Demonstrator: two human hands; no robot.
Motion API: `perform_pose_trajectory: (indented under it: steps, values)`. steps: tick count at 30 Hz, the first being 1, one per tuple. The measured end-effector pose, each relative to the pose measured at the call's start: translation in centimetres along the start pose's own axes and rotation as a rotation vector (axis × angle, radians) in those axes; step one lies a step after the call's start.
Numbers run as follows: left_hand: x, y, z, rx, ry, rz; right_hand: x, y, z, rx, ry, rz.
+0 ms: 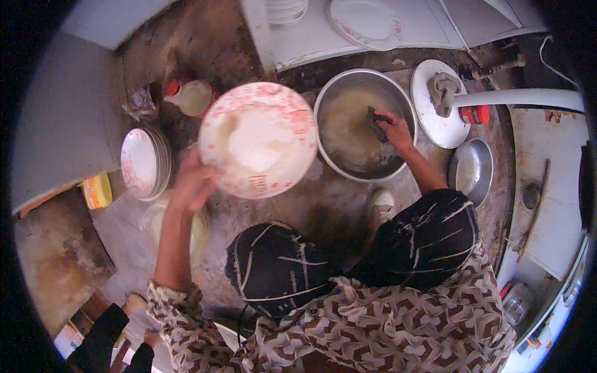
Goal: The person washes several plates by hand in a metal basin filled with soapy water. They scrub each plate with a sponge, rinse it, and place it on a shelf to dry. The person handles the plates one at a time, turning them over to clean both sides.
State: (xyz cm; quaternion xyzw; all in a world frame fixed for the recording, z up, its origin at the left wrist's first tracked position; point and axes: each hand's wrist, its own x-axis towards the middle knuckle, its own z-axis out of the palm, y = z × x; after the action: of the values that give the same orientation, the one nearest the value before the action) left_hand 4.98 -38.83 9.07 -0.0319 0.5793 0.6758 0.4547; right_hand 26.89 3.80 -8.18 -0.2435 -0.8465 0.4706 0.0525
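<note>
Gripped at its lower left rim, a large white plate with a pink floral pattern [261, 140] is held up by my left hand [198, 179]; both are a little blurred. My right hand [395, 133] reaches into a round metal basin [322, 140] of cloudy water [347, 121]. Its fingers hold a dark scrubbing pad [377, 123] at the water. The plate's right edge appears close to the basin's left rim; whether they touch I cannot tell. A stack of similar plates [142, 163] stands left of my left hand.
A round white lid [431, 130] bearing a grey cloth [444, 93], a red-capped jar [475, 114] and a smaller metal bowl [480, 172] lie right. Bottles, including a red-capped one [191, 97], stand left. White plates [364, 23] are beyond the basin. Another person's feet [135, 303] show lower left.
</note>
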Motion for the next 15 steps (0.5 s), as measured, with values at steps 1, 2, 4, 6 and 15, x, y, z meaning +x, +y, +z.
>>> perform_pose_trajectory:
  steps: [1,2,4,6,15]
  values:
    - [1.8,-0.7,2.2,0.022,-0.047,-0.045,0.5,0.5,0.2,-0.278,0.044,-0.135]
    - [3.5,-1.2,3.9,0.104,-0.044,-0.109,0.8,0.3,0.7,-0.306,0.014,-0.074]
    - [6.3,-2.4,7.7,0.194,-0.032,-0.183,0.2,-1.1,1.6,-0.514,0.012,-0.177]
    - [8.0,-2.7,11.6,0.216,-0.058,-0.187,-0.5,-2.8,1.6,-0.754,-0.154,-0.213]
    - [12.2,-5.6,17.1,0.491,-0.002,-0.303,0.6,-0.2,-1.7,-0.561,-0.198,-0.175]
